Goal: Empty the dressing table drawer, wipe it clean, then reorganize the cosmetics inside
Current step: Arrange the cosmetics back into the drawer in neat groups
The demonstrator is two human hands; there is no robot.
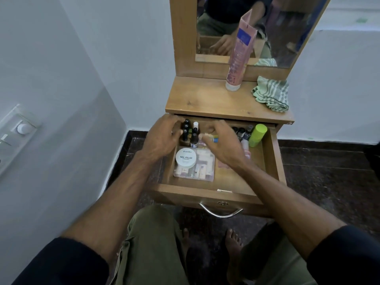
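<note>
Risk I see: the upright nail polish bottles (188, 133) at centre frame topple if my left hand (162, 136) nudges them. Its grip curls against that cluster inside the open drawer (273, 161). My right hand (222, 145) pinches something small; I cannot tell what.

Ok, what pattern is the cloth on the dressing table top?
Pale green cloth with white stripes, crumpled; clearest in the head view.

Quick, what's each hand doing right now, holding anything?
Left hand: fingers curled around the dark nail polish bottles in the drawer.
Right hand: pinching a small item; blurred.
</note>
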